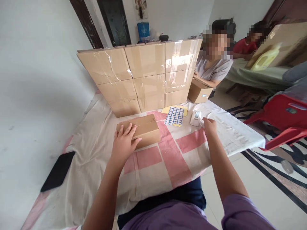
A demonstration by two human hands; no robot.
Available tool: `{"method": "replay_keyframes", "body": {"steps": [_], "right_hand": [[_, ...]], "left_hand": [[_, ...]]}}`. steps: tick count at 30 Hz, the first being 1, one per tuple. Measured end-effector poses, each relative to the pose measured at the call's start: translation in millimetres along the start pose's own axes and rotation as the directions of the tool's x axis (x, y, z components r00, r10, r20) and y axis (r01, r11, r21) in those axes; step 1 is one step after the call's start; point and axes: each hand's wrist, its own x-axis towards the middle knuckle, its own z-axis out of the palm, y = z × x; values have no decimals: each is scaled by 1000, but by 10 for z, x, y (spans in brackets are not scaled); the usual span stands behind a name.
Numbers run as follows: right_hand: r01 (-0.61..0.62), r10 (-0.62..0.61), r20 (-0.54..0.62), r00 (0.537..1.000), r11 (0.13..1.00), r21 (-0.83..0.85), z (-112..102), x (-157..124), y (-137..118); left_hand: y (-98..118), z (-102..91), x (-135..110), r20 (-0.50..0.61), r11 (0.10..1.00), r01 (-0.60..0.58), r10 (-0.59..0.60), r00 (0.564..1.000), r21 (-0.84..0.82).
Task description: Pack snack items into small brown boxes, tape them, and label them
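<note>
The left hand point(124, 143) is laid flat on a box point(144, 126), fingers spread and nothing clasped. The box is set on the cloth point(182, 159) at the table's middle, in front of a stack point(144, 76) of boxes. The right hand point(209, 125) is held just beside a white device point(195, 118), fingers curled; whether it is gripped cannot be told. A label sheet point(175, 116) is seen between box and device. A phone point(59, 171) is placed far left.

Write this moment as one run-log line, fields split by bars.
left hand: flat on cardboard box | right hand: fingertips by small white device | label sheet: between box and device, on cloth
</note>
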Motion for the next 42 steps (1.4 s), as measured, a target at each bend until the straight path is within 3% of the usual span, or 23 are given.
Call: {"method": "replay_keyframes", "body": {"steps": [4,11,15,26,35,42], "right_hand": [[-134,130,42,991,986,99,-171,160,-64],[-313,267,292,918,942,124,-123,317,-271],[-385,335,339,879,919,90,-80,365,-363],[-460,437,280,855,888,20,51,444,-652],[-466,460,250,852,884,-39,184,275,-876],[-339,339,97,936,941,-13,371,246,-779]], "left_hand": [[6,14,-29,-29,1000,-11,11,1000,2],[30,31,-109,-63,1000,-13,15,998,21],[17,42,-99,-63,1000,-13,15,998,23],[41,62,-160,-102,999,10,-14,995,-41],[88,59,-226,-130,995,26,-38,991,-93],[103,56,-238,-143,995,14,-28,989,-102]]}}
